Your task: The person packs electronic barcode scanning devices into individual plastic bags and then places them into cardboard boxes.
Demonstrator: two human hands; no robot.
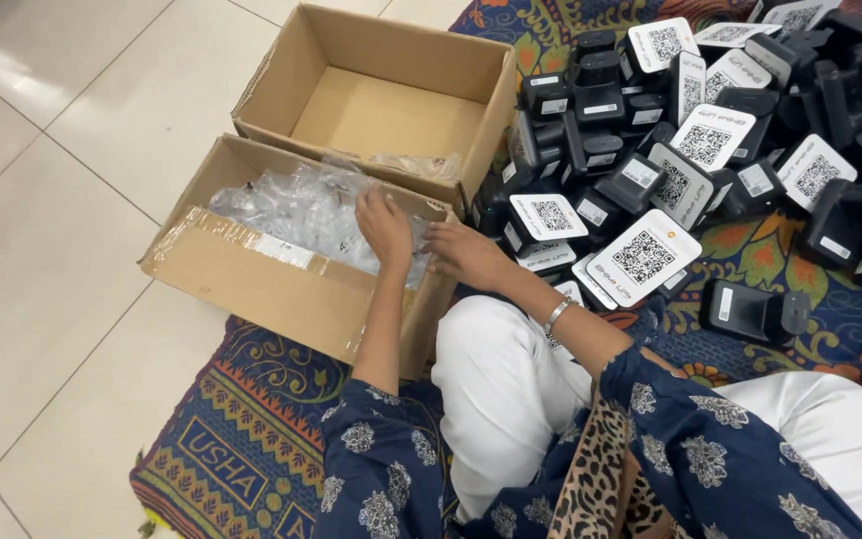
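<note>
Both hands in the near cardboard box: left hand curled among clear plastic bags, right hand flat on its rim, grip unclear; lift bags singly.

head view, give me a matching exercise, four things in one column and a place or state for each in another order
Things:
1. far box
2. near box
3. left hand
4. right hand

Places or states:
A. resting on the near box's right rim, bracelet on the wrist
B. open, nothing in it but a bit of plastic at its near edge
C. inside the near box, on the clear plastic bags
D. open, filled with clear plastic bags

Pairs: 1-B, 2-D, 3-C, 4-A
</note>
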